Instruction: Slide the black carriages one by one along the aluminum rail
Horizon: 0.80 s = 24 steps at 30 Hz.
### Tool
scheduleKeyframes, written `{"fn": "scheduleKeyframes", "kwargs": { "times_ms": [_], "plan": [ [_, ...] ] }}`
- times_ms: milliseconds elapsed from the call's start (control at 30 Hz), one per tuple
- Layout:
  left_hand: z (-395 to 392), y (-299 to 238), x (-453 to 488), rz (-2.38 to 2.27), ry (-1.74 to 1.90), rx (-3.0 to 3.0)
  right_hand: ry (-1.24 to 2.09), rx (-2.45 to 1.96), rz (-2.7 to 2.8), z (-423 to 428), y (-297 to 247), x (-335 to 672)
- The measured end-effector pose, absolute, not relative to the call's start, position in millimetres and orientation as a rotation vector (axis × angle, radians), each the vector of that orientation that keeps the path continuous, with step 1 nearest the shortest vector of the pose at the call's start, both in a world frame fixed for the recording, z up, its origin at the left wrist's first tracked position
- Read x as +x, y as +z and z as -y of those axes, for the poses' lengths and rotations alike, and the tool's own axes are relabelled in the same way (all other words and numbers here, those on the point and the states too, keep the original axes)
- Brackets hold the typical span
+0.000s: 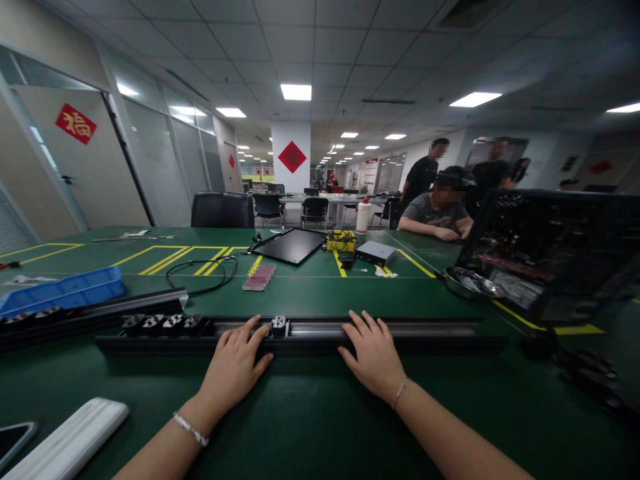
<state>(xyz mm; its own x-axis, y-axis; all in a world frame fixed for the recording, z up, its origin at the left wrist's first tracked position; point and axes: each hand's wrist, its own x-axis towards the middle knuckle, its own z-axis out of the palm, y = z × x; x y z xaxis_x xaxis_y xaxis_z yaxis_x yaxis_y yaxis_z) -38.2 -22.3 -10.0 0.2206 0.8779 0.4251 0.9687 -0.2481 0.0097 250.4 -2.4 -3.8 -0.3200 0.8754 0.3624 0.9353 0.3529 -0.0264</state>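
Observation:
A long black rail (pixel 425 332) with a silver channel lies across the green table (pixel 310 413) in front of me. My left hand (pixel 235 365) rests flat with fingers spread on the rail's near edge, its fingertips beside a small black-and-white clip (pixel 279 325) sitting in the channel. My right hand (pixel 373 357) lies flat and open on the rail a little to the right. Several more clips (pixel 163 323) sit in the rail farther left. Neither hand holds anything.
A second rail (pixel 100 308) and a blue tray (pixel 63 290) lie at left, a white bar (pixel 70 440) and a phone (pixel 13 440) at the near left. An open computer case (pixel 550 250), a metal bowl (pixel 470 283), a black cable (pixel 203 273) and a black panel (pixel 290 245) sit beyond. People (pixel 437 207) are at the far right.

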Motion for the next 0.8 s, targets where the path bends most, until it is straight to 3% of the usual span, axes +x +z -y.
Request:
{"fn": "scheduleKeyframes", "kwargs": {
  "times_ms": [567,800],
  "plan": [
    [23.8,-6.3,-37.7,1.744,-0.449,-2.242,-0.316,-1.554,2.279,1.3,-7.7,251.5],
    [24.6,-12.5,-29.6,1.51,-0.475,-2.322,-0.318,-1.554,2.283,1.8,-6.7,251.3]
  ]
}}
